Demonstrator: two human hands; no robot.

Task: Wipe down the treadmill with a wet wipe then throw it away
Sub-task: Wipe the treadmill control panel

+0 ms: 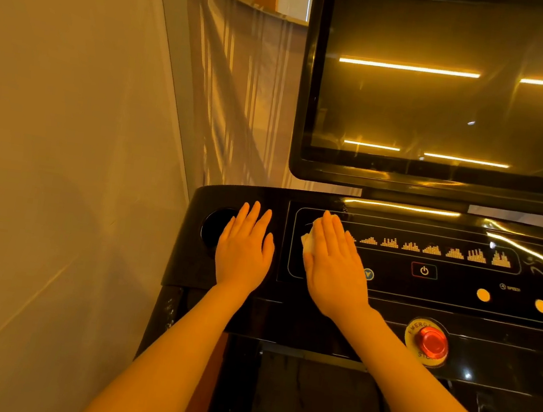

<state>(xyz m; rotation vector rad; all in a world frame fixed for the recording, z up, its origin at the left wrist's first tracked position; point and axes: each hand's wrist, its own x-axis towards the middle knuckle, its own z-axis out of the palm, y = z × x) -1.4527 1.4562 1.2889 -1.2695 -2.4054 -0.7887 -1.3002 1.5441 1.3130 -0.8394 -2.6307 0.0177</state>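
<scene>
The black treadmill console (424, 295) fills the right half of the head view, with a dark screen (451, 91) above it. My right hand (335, 262) lies flat on the left end of the control panel, pressing a white wet wipe (308, 242) whose edge shows under the fingers. My left hand (245, 247) rests flat and empty on the console's left side, fingers together, partly over a round cup holder (215, 229).
A red emergency stop button (431, 342) sits below the panel, right of my right wrist. A power button (424, 271) and two yellow round buttons (483, 295) lie further right. A wall and striped curtain (242, 98) stand at the left. The treadmill belt (313, 405) lies below.
</scene>
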